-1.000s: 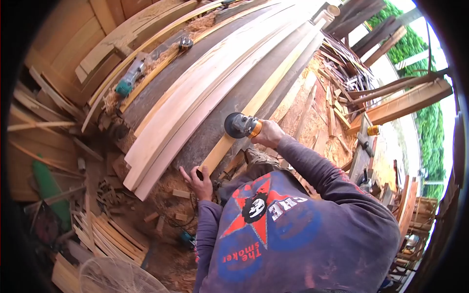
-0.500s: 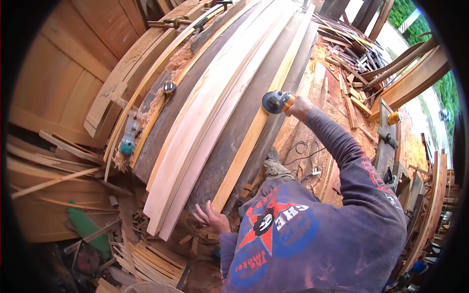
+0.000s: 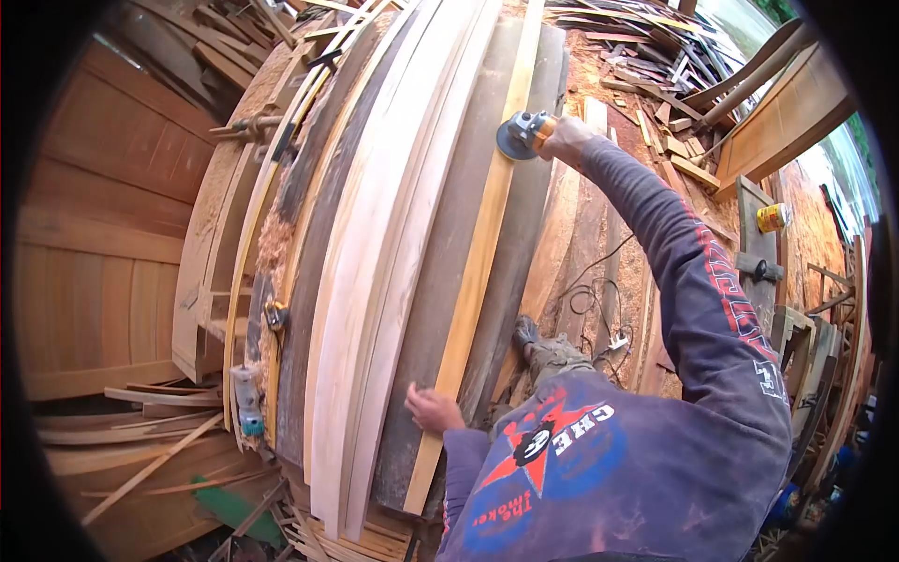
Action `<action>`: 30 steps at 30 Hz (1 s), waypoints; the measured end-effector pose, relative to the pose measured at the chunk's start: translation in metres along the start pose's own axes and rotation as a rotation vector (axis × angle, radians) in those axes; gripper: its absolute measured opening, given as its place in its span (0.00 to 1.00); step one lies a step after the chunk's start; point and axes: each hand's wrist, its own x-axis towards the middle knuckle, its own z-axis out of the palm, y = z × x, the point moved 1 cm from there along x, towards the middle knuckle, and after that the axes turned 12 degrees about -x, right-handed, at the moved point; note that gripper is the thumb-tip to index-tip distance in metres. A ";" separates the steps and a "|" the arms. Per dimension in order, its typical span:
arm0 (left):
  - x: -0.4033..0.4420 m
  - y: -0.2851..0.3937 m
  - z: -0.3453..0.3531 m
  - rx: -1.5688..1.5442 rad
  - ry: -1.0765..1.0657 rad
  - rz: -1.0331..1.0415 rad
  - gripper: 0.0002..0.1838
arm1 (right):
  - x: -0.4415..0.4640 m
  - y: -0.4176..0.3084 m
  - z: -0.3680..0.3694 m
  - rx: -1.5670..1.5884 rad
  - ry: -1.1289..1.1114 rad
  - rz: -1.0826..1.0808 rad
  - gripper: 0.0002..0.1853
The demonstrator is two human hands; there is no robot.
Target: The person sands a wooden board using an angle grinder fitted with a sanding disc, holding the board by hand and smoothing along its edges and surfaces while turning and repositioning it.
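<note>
- Golden-yellow wood: the narrow strip [image 3: 476,281] is the workpiece. It lies lengthwise on the dark bench surface [image 3: 434,281], apart from the pale boards [image 3: 375,234] to its left.
- Left hand [image 3: 433,408]: positioned at the near part of the strip, fingers loosely bent, nothing gripped. Whether it bears on the wood cannot be told.
- Steadying: press the near part down with this hand, well behind the disc. A strip this slender could slide or chatter under the tool.
- Cord [image 3: 582,298]: lies in loops to the right of the bench. Its connection cannot be traced; keep any slack out of the tool's path.
- Right hand [image 3: 567,140]: arm extended, fingers closed around the orange body of the disc tool [image 3: 530,133]. The disc sits over the far part of the strip.
- Technique: hold the disc nearly flat and travel evenly along the grain. Dwelling or tipping the rim would probably leave a hollow. Step forward rather than overreach.
- Container: a yellow jar [image 3: 773,217] rests well off to the right, beyond the cord. Its contents cannot be seen.
</note>
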 end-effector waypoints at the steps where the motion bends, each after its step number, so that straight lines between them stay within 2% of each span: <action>1: -0.001 -0.002 0.001 -0.028 0.038 0.007 0.14 | 0.015 0.006 -0.002 0.033 -0.009 0.010 0.19; 4: 0.002 -0.002 -0.002 -0.007 -0.058 -0.011 0.13 | 0.034 0.007 -0.011 0.043 -0.033 0.073 0.20; 5: 0.002 -0.004 -0.001 -0.004 -0.057 -0.003 0.13 | 0.030 0.000 -0.018 -0.065 -0.060 -0.029 0.20; 6: 0.003 -0.008 0.000 0.001 -0.066 0.020 0.12 | 0.024 0.000 -0.015 -0.002 -0.062 -0.035 0.21; 8: 0.004 -0.013 0.006 0.013 -0.073 0.037 0.13 | -0.008 -0.009 -0.010 0.145 -0.069 -0.098 0.22; 11: -0.001 -0.016 0.001 -0.003 -0.096 0.051 0.13 | -0.050 -0.025 0.004 -0.078 -0.162 -0.146 0.23; 12: -0.001 -0.014 0.001 -0.011 -0.101 0.046 0.13 | -0.065 -0.026 0.014 -0.036 -0.150 -0.227 0.23; 16: 0.002 -0.021 0.004 -0.055 -0.092 0.069 0.13 | -0.126 -0.052 0.045 -0.097 -0.171 -0.298 0.20; 21: 0.001 -0.014 0.000 -0.074 -0.093 0.056 0.13 | -0.187 -0.083 0.063 -0.159 -0.354 -0.379 0.18; 24: 0.001 -0.016 0.002 -0.082 -0.082 0.055 0.13 | -0.181 -0.080 0.049 -0.227 -0.361 -0.387 0.19; 30: 0.000 -0.016 0.002 -0.057 -0.073 0.026 0.12 | -0.103 -0.034 -0.001 -0.147 -0.261 -0.260 0.20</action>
